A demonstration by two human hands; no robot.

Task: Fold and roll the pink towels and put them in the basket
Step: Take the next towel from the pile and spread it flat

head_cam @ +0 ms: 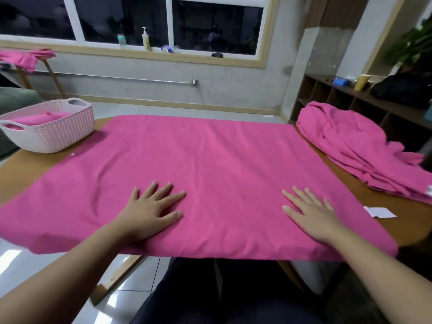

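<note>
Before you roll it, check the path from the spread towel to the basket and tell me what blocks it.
Nothing visible does. The spread towel lies flat under the left hand and right hand; the basket sits at the table's far left corner, top open, pink cloth already inside.

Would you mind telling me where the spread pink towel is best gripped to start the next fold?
Probably by its two near corners, coming from the person's side. The spread pink towel lies flat, its near edge overhanging the table, so fingers can slip under there. The left hand and right hand rest flat just inside that edge, nearer than the far corners.
</note>
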